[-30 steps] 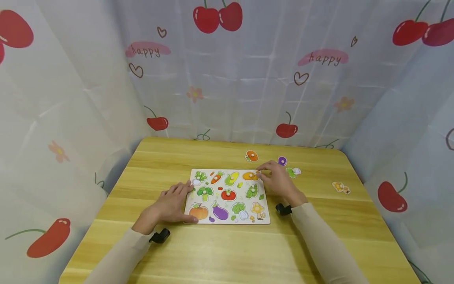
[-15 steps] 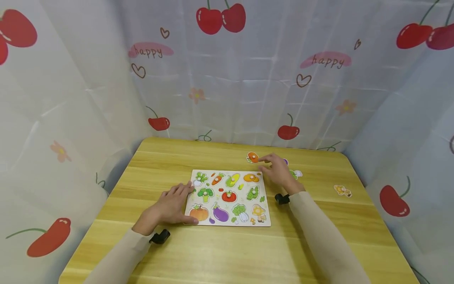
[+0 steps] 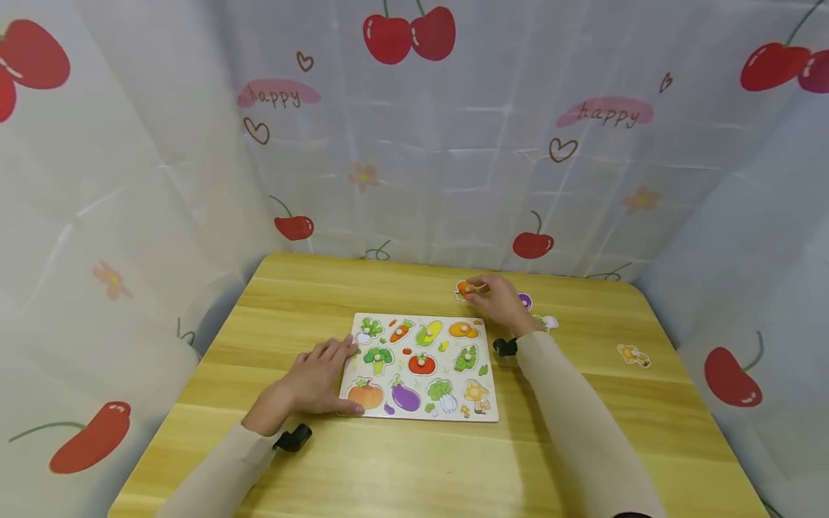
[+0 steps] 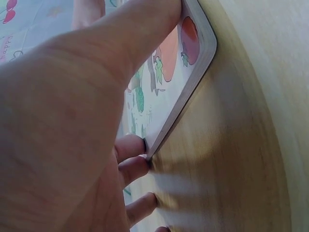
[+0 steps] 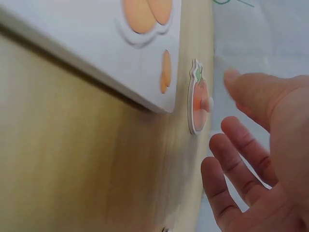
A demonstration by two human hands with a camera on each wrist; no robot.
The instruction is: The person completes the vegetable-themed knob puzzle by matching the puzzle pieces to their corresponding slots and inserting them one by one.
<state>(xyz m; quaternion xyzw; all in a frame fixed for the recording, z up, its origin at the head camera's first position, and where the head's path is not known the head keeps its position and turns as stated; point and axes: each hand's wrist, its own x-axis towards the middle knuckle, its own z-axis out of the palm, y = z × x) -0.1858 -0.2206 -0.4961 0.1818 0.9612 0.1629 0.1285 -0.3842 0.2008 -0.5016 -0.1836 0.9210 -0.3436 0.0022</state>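
A vegetable puzzle board [image 3: 382, 374] lies on the table, most of its pieces with small knobs. My left hand [image 3: 315, 378] rests at its left side, thumb across the near corner and fingers spread along the edge. In the left wrist view, fingertips [image 4: 133, 169] touch the board's edge. My right hand [image 3: 501, 302] hovers over a loose orange pumpkin piece [image 3: 463, 291] just beyond the board. The right wrist view shows the pumpkin piece's white knob [image 5: 207, 104] standing free, a small gap from the parted thumb and fingers. Nothing is between those fingers.
Beside the right hand lie a purple piece [image 3: 525, 301] and a green-and-white piece [image 3: 549, 322], both partly hidden. A mushroom piece [image 3: 633, 355] lies farther right on the wooden table [image 3: 401, 475]. A cherry-print curtain [image 3: 414, 165] surrounds the back and sides.
My right hand has left the board's far right corner and moved away and left to the pumpkin piece. The left hand keeps its place on the board; the head view has shifted slightly.
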